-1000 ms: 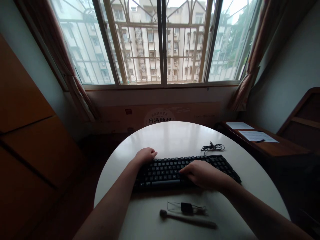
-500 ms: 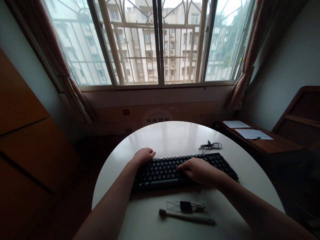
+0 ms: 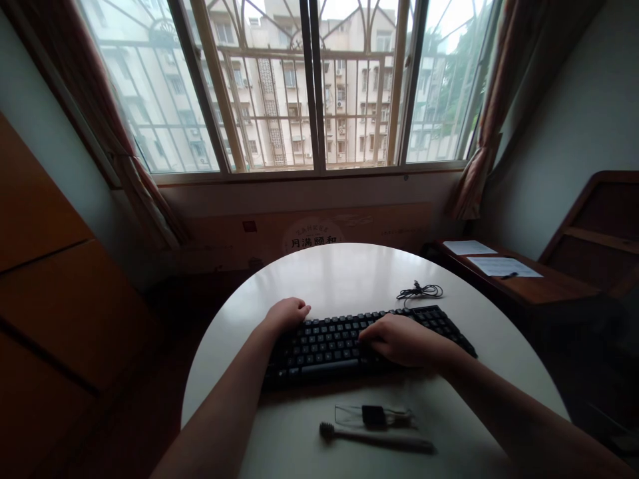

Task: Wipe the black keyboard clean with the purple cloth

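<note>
While the long black plastic keyboard (image 3: 322, 356) lay on the round white surface (image 3: 224, 339), the curled left hand (image 3: 287, 313) stood at its left end, the curled right hand (image 3: 394, 339) over its middle; whether either held anything was indeterminable. A bundled black cable (image 3: 422, 291) lay behind, a dark-bristled brush (image 3: 379, 438) in front.

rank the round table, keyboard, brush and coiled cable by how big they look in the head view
1. Round table
2. Keyboard
Not ranked: brush and coiled cable. The brush looks longer but lies nearer the camera, and the cable is bundled.
</note>
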A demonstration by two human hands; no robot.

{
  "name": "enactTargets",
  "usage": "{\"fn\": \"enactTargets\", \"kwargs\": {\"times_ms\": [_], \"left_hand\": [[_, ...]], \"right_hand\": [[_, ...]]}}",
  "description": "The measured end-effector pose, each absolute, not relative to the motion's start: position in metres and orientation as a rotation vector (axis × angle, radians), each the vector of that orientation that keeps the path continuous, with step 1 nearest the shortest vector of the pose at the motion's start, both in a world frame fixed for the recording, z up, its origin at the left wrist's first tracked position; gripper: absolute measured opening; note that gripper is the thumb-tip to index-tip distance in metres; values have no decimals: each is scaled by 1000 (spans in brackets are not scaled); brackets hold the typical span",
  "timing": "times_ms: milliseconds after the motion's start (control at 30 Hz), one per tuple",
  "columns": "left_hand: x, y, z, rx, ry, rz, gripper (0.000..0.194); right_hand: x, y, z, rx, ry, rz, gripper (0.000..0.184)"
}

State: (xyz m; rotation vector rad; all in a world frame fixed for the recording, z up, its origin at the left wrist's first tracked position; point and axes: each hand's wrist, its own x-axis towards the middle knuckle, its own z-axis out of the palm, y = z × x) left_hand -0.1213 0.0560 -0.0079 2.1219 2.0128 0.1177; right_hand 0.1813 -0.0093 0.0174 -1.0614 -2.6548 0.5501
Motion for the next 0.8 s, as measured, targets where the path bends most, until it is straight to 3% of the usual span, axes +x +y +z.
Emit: {"fn": "enactTargets", "kwargs": {"times_ms": [800], "left_hand": [[-116, 51, 0, 2093, 2006, 95, 40]], "right_hand": [[167, -17, 15, -1096, -2683, 314, 25]]}}
